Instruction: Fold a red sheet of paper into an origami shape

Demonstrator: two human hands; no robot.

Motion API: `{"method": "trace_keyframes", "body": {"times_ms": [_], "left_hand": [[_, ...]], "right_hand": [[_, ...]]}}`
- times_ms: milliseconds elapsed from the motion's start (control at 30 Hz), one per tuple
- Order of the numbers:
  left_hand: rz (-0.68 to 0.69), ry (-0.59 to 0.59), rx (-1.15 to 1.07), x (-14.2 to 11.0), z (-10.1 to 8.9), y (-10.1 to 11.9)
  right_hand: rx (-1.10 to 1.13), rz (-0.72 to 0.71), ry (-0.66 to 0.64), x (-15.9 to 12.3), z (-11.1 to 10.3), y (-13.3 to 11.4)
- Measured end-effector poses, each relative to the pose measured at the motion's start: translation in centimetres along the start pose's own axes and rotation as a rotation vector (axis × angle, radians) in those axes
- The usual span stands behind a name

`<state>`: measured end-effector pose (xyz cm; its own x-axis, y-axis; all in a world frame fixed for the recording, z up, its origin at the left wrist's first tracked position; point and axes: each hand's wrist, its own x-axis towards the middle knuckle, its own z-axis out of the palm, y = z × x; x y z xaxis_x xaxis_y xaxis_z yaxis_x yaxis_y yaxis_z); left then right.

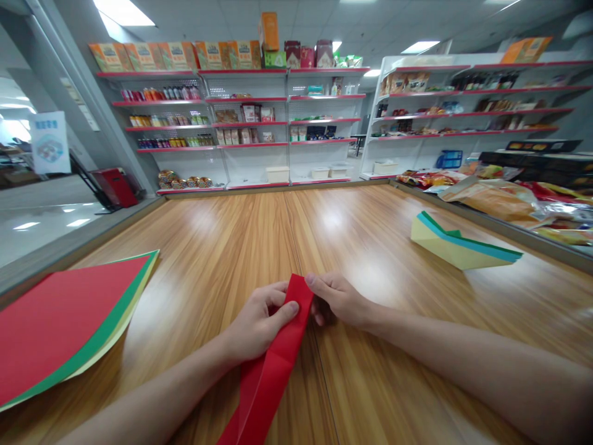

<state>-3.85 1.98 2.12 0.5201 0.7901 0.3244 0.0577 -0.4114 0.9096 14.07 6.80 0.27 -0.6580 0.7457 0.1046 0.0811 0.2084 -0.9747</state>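
Observation:
A long strip of folded red paper (282,355) slants up from the bottom edge of the head view, with crease lines along it. My left hand (262,321) is closed on the strip, its thumb pressed on the upper face and its fingers behind. At the strip's far end, my right hand (336,298) pinches the right corner between thumb and fingers; some of those fingers are hidden behind the paper. The strip's near end runs out of view.
On the wooden table (222,241), a stack of coloured paper sheets (78,309) lies at left. A folded paper boat (456,244) sits at right. Snack packets (504,198) line the right side. Stocked shelves (250,123) stand beyond the far edge.

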Motion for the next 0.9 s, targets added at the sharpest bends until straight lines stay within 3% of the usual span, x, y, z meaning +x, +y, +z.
{"method": "trace_keyframes", "body": {"times_ms": [167, 367, 500, 600, 900], "left_hand": [[-0.005, 0.0, -0.006, 0.04, -0.05, 0.08], [-0.016, 0.019, 0.03, -0.03, 0.01, -0.01], [-0.027, 0.04, 0.05, 0.01, 0.03, -0.18], [-0.01, 0.026, 0.038, 0.06, 0.05, -0.09], [-0.015, 0.113, 0.059, -0.15, 0.15, -0.31]], "right_hand": [[-0.11, -0.043, -0.113, -0.05, 0.01, -0.02], [-0.097, -0.031, 0.006, 0.04, 0.17, 0.4], [-0.028, 0.019, 0.016, 0.01, 0.15, 0.43], [0.009, 0.045, -0.029, 0.05, 0.07, 0.32], [-0.071, -0.048, -0.234, 0.03, -0.01, -0.02]]}}
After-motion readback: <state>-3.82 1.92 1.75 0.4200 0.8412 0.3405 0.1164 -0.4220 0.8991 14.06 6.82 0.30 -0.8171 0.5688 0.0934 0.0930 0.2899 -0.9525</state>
